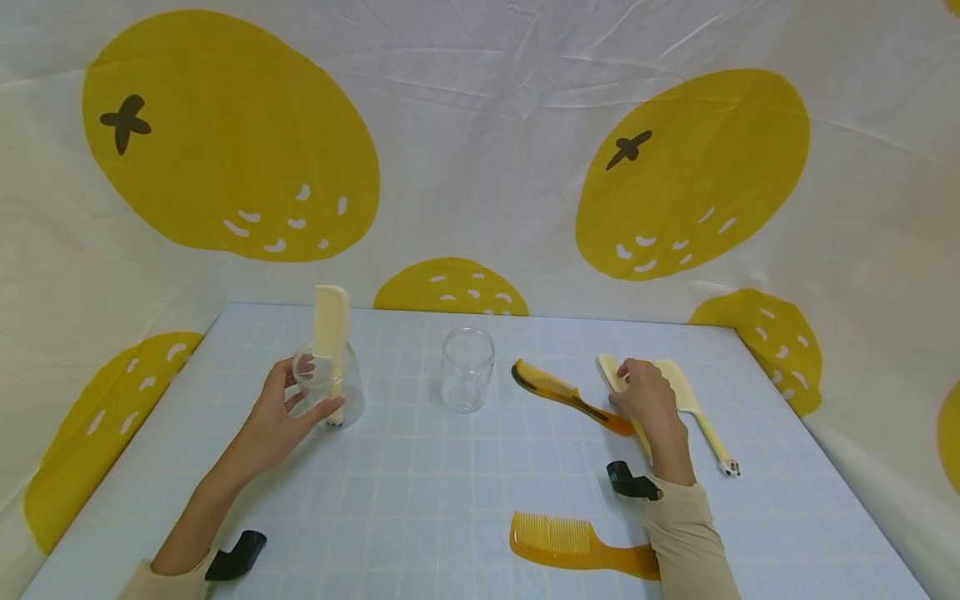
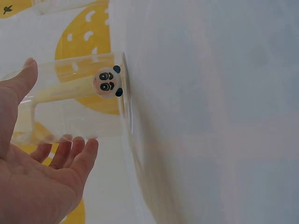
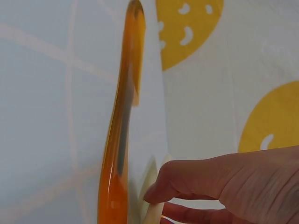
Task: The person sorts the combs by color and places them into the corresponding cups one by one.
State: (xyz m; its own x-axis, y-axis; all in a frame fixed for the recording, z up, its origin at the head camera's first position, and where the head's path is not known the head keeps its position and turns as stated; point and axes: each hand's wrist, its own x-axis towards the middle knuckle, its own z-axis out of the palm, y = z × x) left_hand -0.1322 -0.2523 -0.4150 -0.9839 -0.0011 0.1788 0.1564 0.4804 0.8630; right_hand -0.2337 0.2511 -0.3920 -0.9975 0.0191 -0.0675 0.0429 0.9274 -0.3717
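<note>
On the left of the table my left hand (image 1: 279, 427) holds a clear glass cup (image 1: 354, 402), thumb on one side and fingers on the other. A cream comb (image 1: 330, 325) stands in that cup, teeth end up; its panda-head handle tip (image 2: 106, 83) is at the cup's bottom in the left wrist view. At the right, my right hand (image 1: 651, 404) pinches another cream comb (image 1: 609, 369) between thumb and fingers; the hand hides part of it. Beside it lies a third cream comb (image 1: 678, 387) with an animal-head handle end.
A second clear glass cup (image 1: 467, 375) stands mid-table. An amber and dark comb (image 1: 551, 387) lies just left of my right hand. Nearer the front is an amber comb (image 1: 551, 540), its handle end partly behind the right sleeve (image 1: 690, 542). A patterned curtain (image 1: 480, 167) rises behind the table.
</note>
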